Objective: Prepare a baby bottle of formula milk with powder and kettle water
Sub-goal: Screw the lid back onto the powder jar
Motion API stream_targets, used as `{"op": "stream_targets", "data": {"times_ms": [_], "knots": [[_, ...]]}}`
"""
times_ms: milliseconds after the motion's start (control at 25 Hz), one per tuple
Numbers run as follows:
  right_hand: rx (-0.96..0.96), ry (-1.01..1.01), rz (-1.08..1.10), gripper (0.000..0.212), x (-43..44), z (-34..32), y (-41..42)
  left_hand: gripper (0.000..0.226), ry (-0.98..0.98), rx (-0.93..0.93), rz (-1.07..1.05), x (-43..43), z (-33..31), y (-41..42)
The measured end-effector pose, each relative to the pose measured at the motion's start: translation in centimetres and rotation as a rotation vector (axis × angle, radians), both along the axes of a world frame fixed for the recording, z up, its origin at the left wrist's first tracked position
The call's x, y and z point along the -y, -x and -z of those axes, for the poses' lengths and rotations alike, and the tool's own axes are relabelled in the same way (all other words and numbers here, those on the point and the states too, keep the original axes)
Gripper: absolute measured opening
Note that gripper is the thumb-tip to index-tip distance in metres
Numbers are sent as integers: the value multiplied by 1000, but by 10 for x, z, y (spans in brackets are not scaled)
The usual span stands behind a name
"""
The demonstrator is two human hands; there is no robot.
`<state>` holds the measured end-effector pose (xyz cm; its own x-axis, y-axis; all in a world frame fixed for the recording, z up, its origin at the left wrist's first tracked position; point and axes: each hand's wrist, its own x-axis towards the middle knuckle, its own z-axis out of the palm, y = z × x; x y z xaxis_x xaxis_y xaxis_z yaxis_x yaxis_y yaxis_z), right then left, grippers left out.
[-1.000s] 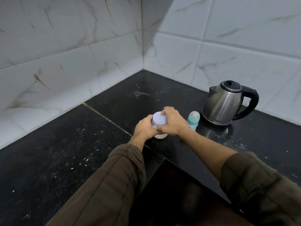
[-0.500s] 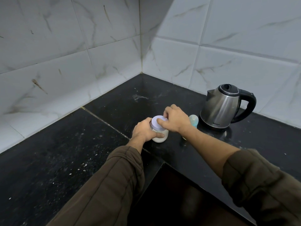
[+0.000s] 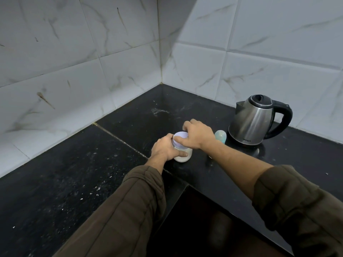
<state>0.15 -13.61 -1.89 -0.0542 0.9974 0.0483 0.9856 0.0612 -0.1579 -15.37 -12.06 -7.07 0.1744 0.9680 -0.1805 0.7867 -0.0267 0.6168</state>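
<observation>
The step in hand looks like opening the powder container, which comes before any scooping or pouring. On the left, the left hand [image 3: 163, 149] has its grip wrapped round the body of the powder jar [image 3: 182, 158]. The fingers are curled close to its side and the thumb lies across the front, holding the jar down on the black tabletop [image 3: 74, 173]. The jar stands upright near the tabletop's front edge and shows whitish at its base.

The pale round lid [image 3: 180, 139] sits on top of the jar; I cannot tell whether it is loosened. The right hand [image 3: 199, 134] reaches over the lid with its grip closed on the rim, thumb at the near edge and fingers hooked over the far edge. The next move probably calls for a twist of the lid against the left hand's counter-hold, then a straight lift so no powder spills.

Just behind the right wrist the baby bottle [image 3: 220, 136] stands partly hidden, with only its teal top visible. It appears capped, so it would need opening too. Farthest right, just beside the bottle, the steel kettle [image 3: 254, 119] stands with its lid down and its handle turned away to the right. No hand is on it.
</observation>
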Motion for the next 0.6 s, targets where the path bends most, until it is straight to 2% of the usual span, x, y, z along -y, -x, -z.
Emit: {"op": "stream_targets", "data": {"times_ms": [80, 120, 200, 280, 400, 520, 600], "knots": [[-7, 172, -96, 74, -1, 0, 1, 81, 3, -23, -5, 1, -2, -1], [4, 196, -90, 77, 0, 0, 3, 81, 3, -33, -8, 1, -3, -1], [50, 89, -28, 70, 0, 2, 5, 80, -3, -49, -16, 3, -2, -2], [90, 24, 5, 71, -1, 3, 5, 80, -9, -58, -23, 3, -3, -3], [19, 138, -25, 78, -3, 2, 2, 80, -17, -78, -26, 3, -4, -5], [40, 179, -39, 52, -7, 3, 6, 79, -14, -92, -39, 4, -5, -7], [39, 168, -11, 43, -9, 3, 8, 77, -16, -105, -49, 5, -5, -9]]}}
